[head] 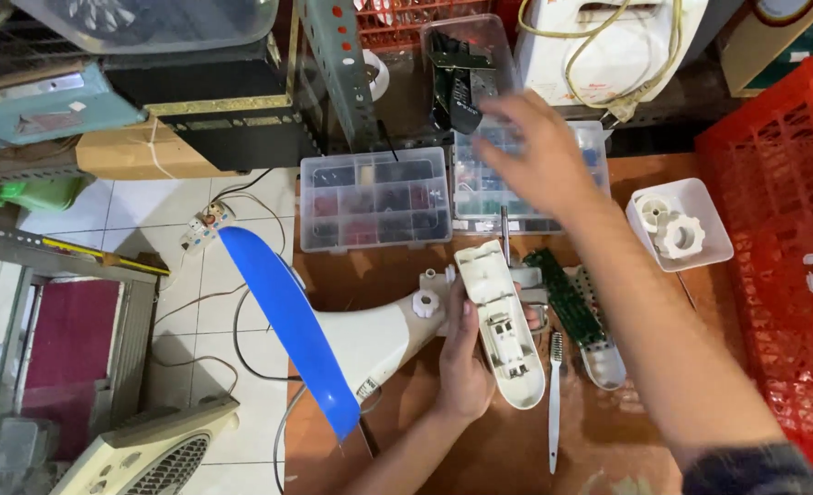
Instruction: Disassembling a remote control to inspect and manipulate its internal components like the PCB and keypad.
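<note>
A white megaphone with a blue-rimmed horn (287, 321) lies on the brown table. My left hand (463, 353) grips its opened white handle body (503, 330), whose inner parts show. My right hand (539, 151) is stretched out, blurred, with fingers apart and nothing in them, over a clear compartment box of small parts (526, 179) at the back. A green circuit board (567, 298) lies in a grey shell just right of the handle. A white brush (554, 403) rests next to it.
A second clear parts box (374, 197) stands at the back left. A white tray (680, 225) holds white knobs. A red crate (778, 266) walls the right side. Metal shelving, cables, a power strip (207, 223) and a fan grille (154, 454) are at the left.
</note>
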